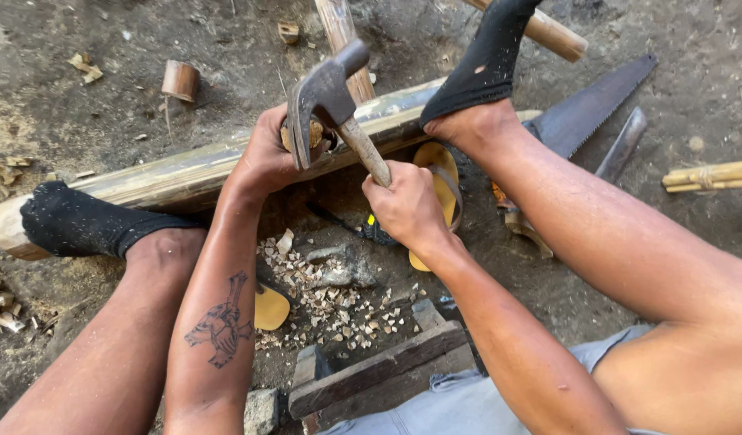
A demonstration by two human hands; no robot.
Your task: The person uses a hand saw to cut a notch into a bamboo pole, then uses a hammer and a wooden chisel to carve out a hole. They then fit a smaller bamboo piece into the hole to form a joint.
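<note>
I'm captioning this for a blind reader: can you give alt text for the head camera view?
Seen from above, a seated person's right hand grips a claw hammer while the left hand holds a small wooden piece against a long bamboo pole, braced by both black-socked feet. Wood chips and a handsaw lie on the dirt.

Outdoor makeshift bamboo-working spot, bare dirt ground (81, 105). Long bamboo pole (177, 173) laid across, cut bamboo offcuts (180, 80), wood chips (338, 306) scattered, handsaw (592, 105) lying on soil, low rough wooden stool (379, 374), yellow sandals (443, 189) nearby.
</note>
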